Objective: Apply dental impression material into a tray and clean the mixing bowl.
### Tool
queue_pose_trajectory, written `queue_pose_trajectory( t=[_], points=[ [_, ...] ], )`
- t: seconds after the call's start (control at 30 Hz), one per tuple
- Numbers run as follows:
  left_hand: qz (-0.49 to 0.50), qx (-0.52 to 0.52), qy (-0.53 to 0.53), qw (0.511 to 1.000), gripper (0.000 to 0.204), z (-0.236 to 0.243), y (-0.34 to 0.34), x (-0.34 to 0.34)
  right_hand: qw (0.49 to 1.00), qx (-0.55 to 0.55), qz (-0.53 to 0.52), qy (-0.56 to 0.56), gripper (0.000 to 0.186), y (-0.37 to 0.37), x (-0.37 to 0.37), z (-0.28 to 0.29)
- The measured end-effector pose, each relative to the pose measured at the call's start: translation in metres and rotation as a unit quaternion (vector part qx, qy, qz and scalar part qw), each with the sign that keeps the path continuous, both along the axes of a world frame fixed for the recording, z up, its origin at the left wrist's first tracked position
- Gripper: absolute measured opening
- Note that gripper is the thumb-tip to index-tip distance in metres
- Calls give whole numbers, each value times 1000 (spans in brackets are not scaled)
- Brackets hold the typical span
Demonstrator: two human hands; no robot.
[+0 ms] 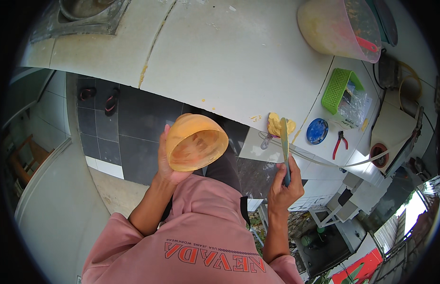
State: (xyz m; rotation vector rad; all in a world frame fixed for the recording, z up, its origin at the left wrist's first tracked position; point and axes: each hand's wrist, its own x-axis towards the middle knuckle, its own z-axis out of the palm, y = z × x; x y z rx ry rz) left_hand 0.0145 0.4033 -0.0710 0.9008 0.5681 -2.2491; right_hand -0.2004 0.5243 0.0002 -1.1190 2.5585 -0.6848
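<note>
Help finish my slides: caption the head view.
Left hand holds a tilted orange bowl, right hand a yellow-smeared spatula, beside a white tiled counter.

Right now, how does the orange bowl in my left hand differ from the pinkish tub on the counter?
The orange bowl is held in your left hand; the pinkish tub rests on the counter. The bowl looks smaller than the tub. The tub has a red handle inside; the bowl shows no tool. Both are round, open and smeared inside.

You've got a green basket [331, 92] on the worktop [220, 57], clear plastic bag [357, 110] against it; blue round lid [317, 131] and red-handled pliers [339, 144] near. Dark sandals [111, 102] on your tiled floor [144, 116].
</note>
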Motion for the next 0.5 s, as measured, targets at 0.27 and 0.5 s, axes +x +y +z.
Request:
queue_pose_trajectory(
  t=[0.27, 0.5],
  points=[
    [6, -19, 6, 1000, 52, 15, 2, -9, 997, -46, -50, -23, 26, 10, 4, 7],
    [68, -42, 57, 995, 49, 37, -9, -47, 954, -135, -26, -265, 30, 14, 24, 36]
  ],
)
